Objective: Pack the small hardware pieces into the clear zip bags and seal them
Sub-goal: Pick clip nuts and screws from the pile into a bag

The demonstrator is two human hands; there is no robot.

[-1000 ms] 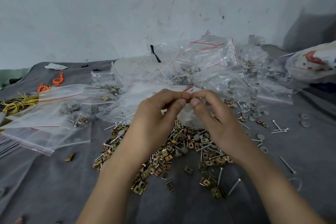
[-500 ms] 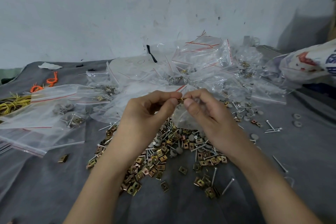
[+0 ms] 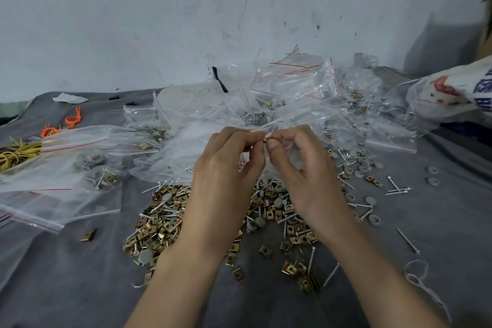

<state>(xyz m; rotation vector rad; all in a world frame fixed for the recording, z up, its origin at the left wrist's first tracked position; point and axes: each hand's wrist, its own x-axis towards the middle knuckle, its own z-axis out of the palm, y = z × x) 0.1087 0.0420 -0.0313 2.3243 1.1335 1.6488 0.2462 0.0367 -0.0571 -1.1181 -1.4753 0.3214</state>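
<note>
Just above the heap on the cloth, the left hand (image 3: pixel 226 165) and right hand (image 3: pixel 300 165) meet fingertip to fingertip. The left hand's thumb and forefinger are curled in a pinch on a small brass piece (image 3: pixel 265 139), with its other fingers folded behind. The right hand's thumb and forefinger close in from the other side at the same spot, and the film of a clear zip bag (image 3: pixel 266 170) is gathered inside its curled fingers. The bag hangs between the two palms with its red-lined mouth up at the fingertips. Whether the piece is already inside the mouth cannot be told.

Below the wrists lies a loose heap of brass clips (image 3: pixel 165 224) mixed with nails and grey round caps. More nails (image 3: pixel 399 189) and grey washers (image 3: pixel 432 170) lie scattered to the right, and a loop of white string (image 3: pixel 418 274) sits near the right edge.

Beyond the hands, against the wall, is a pile of clear bags (image 3: pixel 292 82) – several already hold hardware. To the left, flatter bags (image 3: pixel 53 168) overlap one another on the grey cloth (image 3: pixel 66 274). Past them, at the far left, lie yellow ties (image 3: pixel 16 154) and orange ties (image 3: pixel 72 118). A printed sack (image 3: pixel 452 93) lies at the far right.
</note>
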